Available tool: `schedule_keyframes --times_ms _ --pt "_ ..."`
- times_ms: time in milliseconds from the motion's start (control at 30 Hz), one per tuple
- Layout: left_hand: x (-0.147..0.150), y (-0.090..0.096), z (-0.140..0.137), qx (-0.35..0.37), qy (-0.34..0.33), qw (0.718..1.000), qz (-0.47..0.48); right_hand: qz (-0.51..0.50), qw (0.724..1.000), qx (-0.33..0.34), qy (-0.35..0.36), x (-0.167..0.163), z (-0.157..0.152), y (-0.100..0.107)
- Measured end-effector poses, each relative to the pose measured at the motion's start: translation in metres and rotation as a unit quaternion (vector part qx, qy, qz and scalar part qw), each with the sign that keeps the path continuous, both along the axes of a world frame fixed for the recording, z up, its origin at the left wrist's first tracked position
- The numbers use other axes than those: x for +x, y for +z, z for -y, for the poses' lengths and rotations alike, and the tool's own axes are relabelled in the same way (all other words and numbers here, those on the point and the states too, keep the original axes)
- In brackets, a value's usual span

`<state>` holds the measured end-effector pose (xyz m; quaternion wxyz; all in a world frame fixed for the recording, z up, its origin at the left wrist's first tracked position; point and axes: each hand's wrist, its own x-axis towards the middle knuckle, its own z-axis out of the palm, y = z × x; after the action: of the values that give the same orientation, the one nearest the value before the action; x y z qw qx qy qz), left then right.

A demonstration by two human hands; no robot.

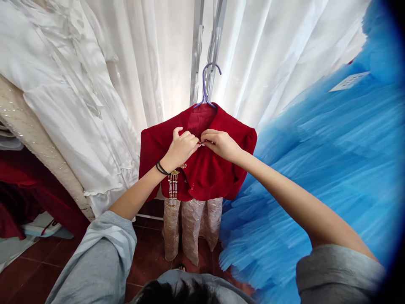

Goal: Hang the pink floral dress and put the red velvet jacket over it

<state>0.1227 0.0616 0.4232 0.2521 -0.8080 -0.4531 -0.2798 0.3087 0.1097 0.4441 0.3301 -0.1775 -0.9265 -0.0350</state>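
Observation:
A red velvet jacket (218, 169) hangs in front of me on a purple hanger (204, 84). My left hand (182, 147) and my right hand (223, 145) meet at the front opening, just below the neckline. Fingers of both hands are closed in a pinch on the jacket's front edges; any small fastener between the fingertips is too hidden to make out. Below my left wrist, a gold brooch with beaded tassels (173, 185) hangs on the jacket's front. Pale, shiny crinkled fabric (191, 228) hangs beneath the hem.
White dresses (72, 105) hang at the left, with a sparkly beige garment (41, 143) beside them. A large blue tulle gown (316, 169) fills the right side. Behind the jacket are white curtains (142, 50) and a metal stand (196, 55). Dark red tiles (145, 253) cover the floor.

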Motion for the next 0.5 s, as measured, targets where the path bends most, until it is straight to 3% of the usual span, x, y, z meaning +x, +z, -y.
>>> schedule_keyframes --times_ms 200,500 --pt "0.001 -0.004 -0.003 -0.088 -0.012 0.988 0.124 -0.085 0.996 0.006 0.017 -0.002 0.001 -0.018" --pt "0.000 0.004 -0.002 -0.176 -0.069 0.955 0.226 -0.108 0.994 -0.004 0.029 -0.004 0.002 -0.016"
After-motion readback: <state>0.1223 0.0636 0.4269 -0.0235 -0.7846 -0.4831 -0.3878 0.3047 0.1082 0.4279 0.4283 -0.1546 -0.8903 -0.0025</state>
